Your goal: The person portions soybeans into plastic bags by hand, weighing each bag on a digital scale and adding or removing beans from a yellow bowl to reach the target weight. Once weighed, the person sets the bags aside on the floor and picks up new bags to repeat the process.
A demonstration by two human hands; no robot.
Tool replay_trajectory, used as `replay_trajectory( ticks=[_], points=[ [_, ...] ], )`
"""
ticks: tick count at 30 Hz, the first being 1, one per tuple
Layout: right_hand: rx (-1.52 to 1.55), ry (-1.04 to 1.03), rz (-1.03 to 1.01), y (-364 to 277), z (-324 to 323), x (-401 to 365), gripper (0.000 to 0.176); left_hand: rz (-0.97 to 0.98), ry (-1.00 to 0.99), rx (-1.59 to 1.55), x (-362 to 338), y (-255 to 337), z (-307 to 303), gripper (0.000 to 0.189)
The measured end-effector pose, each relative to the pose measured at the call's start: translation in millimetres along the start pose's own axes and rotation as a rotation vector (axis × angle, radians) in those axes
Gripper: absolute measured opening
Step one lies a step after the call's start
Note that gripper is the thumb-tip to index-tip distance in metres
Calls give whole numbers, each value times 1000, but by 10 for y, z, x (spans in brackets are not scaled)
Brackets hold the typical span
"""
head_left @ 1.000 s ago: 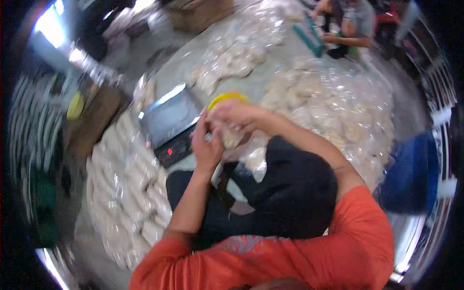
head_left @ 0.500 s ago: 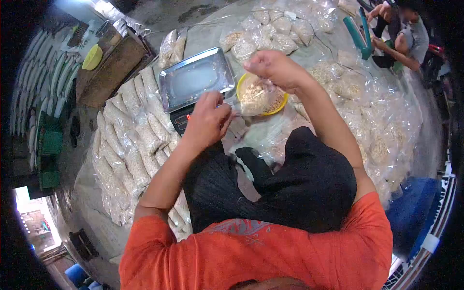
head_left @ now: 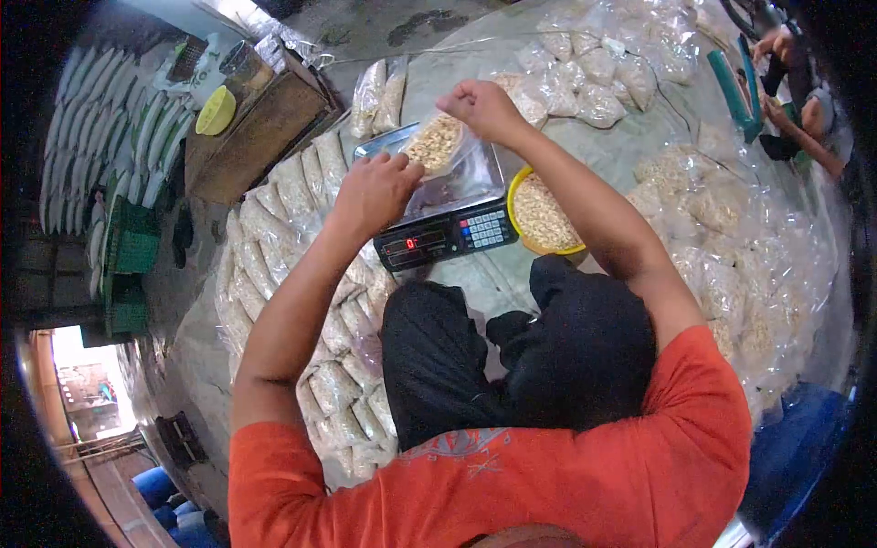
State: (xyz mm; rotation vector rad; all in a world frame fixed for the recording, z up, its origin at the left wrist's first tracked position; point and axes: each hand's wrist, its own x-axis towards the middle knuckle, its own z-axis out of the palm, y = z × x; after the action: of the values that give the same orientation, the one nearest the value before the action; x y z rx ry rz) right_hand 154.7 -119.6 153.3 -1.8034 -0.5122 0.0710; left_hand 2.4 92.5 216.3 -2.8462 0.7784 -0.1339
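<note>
Your right hand [head_left: 480,108] pinches the clear bag of nuts [head_left: 435,142] up over the scale [head_left: 448,236]; your left hand [head_left: 373,187] curls at its lower corner (can't tell if it's actually gripping).

Clear glossy plastic bag [head_left: 437,143], crinkled, over the scale's shiny metal pan [head_left: 475,173]. Scale body [head_left: 448,236] matt black plastic. Smooth yellow plastic bowl [head_left: 541,215]. Rough wooden crate [head_left: 256,137], far left.

Both arms reach forward; the left hand [head_left: 375,190] curls, knuckles up. The right hand [head_left: 480,108] pinches shut, farther out.
</note>
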Motion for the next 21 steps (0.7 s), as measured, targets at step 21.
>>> replay_trajectory(
  ticks=[21],
  points=[
    [-605,115,48,1063,-780,-991,41,-773,-39,-1744,-107,2286,841,40]
  ],
)
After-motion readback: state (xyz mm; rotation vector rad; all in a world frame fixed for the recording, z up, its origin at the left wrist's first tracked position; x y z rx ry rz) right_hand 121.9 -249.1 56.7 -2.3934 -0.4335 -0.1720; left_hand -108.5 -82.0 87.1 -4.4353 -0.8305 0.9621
